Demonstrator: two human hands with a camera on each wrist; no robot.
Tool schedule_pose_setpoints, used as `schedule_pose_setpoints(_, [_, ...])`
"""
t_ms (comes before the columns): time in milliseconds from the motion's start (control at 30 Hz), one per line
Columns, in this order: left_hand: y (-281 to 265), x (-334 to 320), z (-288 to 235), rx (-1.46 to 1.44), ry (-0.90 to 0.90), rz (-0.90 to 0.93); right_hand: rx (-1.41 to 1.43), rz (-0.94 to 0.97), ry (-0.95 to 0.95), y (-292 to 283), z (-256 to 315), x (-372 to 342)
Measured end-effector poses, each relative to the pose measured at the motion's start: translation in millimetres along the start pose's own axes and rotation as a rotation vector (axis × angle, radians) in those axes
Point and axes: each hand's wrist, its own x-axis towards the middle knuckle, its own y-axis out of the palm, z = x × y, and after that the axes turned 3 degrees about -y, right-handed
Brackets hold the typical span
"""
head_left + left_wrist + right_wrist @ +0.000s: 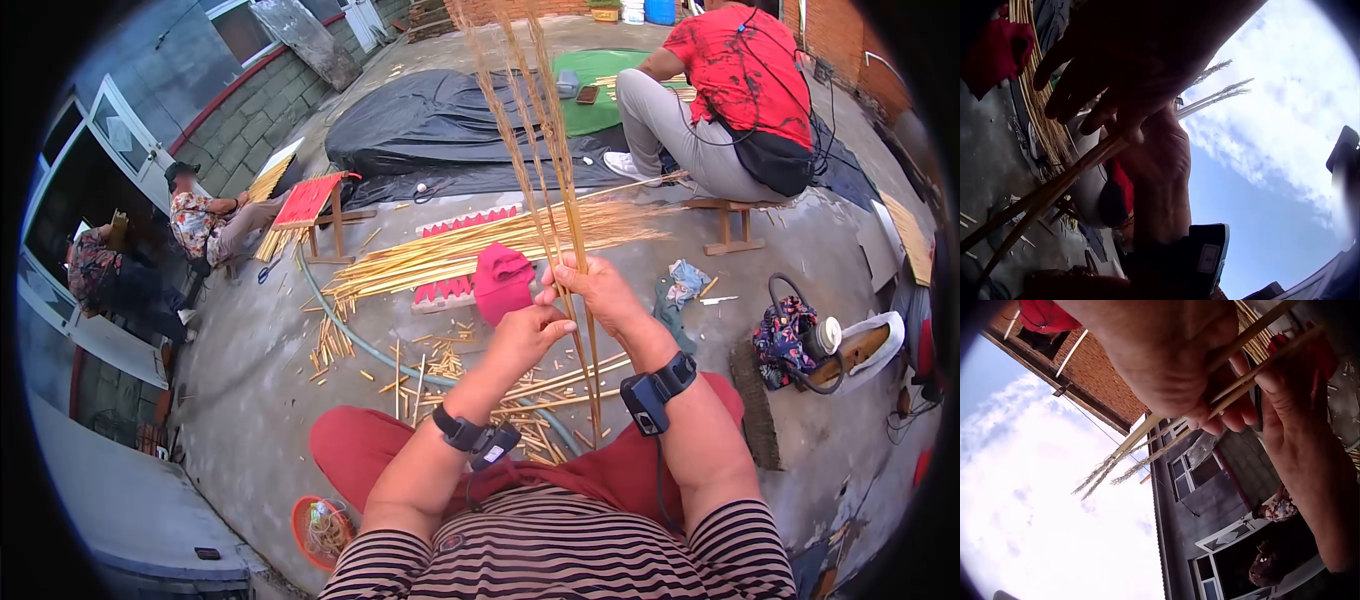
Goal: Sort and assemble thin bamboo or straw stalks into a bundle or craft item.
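The fingers [1232, 420] of your right hand [603, 293] are curled around the reed stalks [594, 370], which stand nearly upright before you; at least three feathery heads can be counted. Your left hand [522, 347] is just beside them, its fingers loosely extended, the thumb towards the stalks. Both forearms reach forward, with two black wrist devices [645, 402]; the white label [1209, 257] is too small for reading. Beyond lie one pink cloth [503, 283] and a long bundle [400, 262]; three other people [745, 75] are around.

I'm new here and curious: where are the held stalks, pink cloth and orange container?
Held stalks [570, 200]: head view, one stem's middle.
Pink cloth [503, 287]: head view, its middle.
Orange container [300, 522]: head view, left wall.
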Motion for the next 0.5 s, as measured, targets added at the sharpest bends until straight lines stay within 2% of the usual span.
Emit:
schedule_pose_setpoints(33, [-12, -2, 3, -0.097, 0.07, -0.193, -0.024, 0.054, -0.002, -5, -2, 1])
schedule_pose_setpoints(67, [-25, -4, 4, -0.459, 0.021, -0.238, -0.046, 0.111, -0.002, -8, -5, 0])
schedule_pose_setpoints(100, [-44, -7, 6, -0.446, 0.123, -0.355, -0.025, 0.123, 0.044, -5, -3, -3])
schedule_pose_setpoints(133, [-63, -13, -5, -0.661, 0.097, -0.353, -0.005, 0.137, 0.086, 0, 2, -6])
schedule_pose_setpoints(267, [-102, -18, -37, -0.777, 0.177, -0.31, -0.076, 0.24, 0.16, 11, 0, -3])
schedule_pose_setpoints(367, [-122, -10, -33, -0.742, 0.175, -0.196, -0.178, 0.168, 0.155, 20, -9, 5])
schedule_pose_setpoints(500, [-137, 13, -19, -0.776, 0.289, -0.236, -0.219, 0.05, 0.043, 27, -10, 16])
